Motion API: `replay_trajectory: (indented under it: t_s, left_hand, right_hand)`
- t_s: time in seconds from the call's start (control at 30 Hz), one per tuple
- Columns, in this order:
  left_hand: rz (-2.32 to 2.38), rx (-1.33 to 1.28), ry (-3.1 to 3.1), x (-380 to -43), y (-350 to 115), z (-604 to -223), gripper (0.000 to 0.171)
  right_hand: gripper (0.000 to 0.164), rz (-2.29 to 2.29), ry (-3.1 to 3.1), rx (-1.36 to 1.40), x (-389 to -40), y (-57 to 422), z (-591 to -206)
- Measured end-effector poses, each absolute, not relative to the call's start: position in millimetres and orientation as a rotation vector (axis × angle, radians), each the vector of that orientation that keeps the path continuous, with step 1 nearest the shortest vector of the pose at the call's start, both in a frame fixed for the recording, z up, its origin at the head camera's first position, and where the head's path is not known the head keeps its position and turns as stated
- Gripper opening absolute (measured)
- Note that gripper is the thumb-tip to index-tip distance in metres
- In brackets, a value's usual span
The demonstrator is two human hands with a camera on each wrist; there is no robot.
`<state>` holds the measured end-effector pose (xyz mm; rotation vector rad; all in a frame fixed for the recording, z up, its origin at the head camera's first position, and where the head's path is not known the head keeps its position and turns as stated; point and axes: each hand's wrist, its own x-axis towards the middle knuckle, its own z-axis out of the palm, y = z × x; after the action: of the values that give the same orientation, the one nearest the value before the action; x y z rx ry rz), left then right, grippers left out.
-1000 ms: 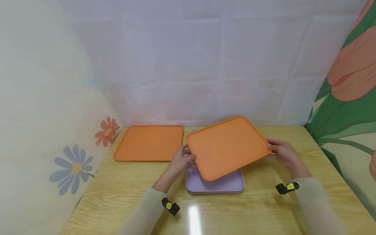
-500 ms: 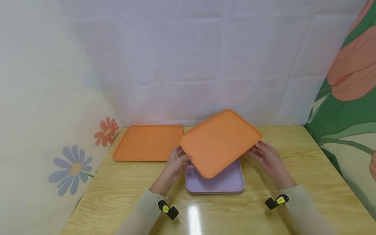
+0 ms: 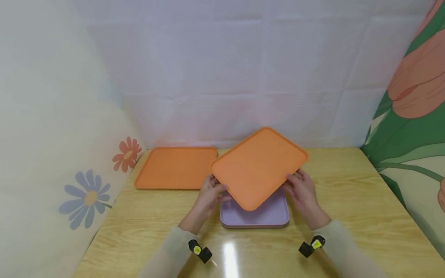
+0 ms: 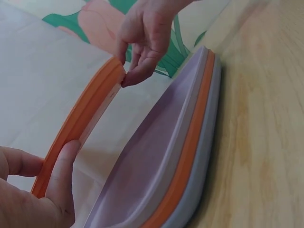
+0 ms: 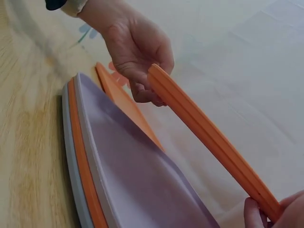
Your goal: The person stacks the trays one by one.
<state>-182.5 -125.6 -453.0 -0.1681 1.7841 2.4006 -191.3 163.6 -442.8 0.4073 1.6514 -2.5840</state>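
Note:
Both hands hold up an orange tray [image 3: 259, 168], turned askew above a stack of trays. My left hand [image 3: 208, 195] pinches its left edge, thumb on one face and fingers on the other, as the left wrist view shows. At the near right edge, my right hand [image 3: 303, 195] grips the rim between thumb and fingers. Below lies a purple tray [image 3: 253, 216], top of the stack and partly covered by the raised one. Under it the right wrist view shows an orange tray [image 5: 86, 164] and a grey-blue tray [image 5: 72, 156].
Another orange tray [image 3: 177, 168] lies flat at the back left of the wooden table [image 3: 267, 251], beside the raised one. A white cloth [image 3: 208, 69] hangs behind, and flower-patterned cloths [image 3: 83, 116] stand at both sides.
The held tray has turned counterclockwise and shifted slightly left, its far corner rising. My right hand has moved left, from the right corner to the near right edge. The left hand has barely moved.

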Motion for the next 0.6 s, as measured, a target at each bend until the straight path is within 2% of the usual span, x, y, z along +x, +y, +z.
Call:
replay_trajectory:
  t_s: [0.2, 0.43, 0.6]
  left_hand:
    - [2.363, -0.136, 1.789, -178, -130, -453, 0.067]
    - [2.247, -0.104, 1.864, -184, -152, -446, 0.053]
    - [2.055, -0.009, 1.971, -193, -170, -439, 0.055]
  right_hand:
    - [0.061, -2.598, 1.648, 0.415, -196, 165, -444]
    - [0.064, -2.521, 1.637, 0.316, -200, 179, -436]
    - [0.065, -2.434, 1.638, 0.255, -204, 188, -432]
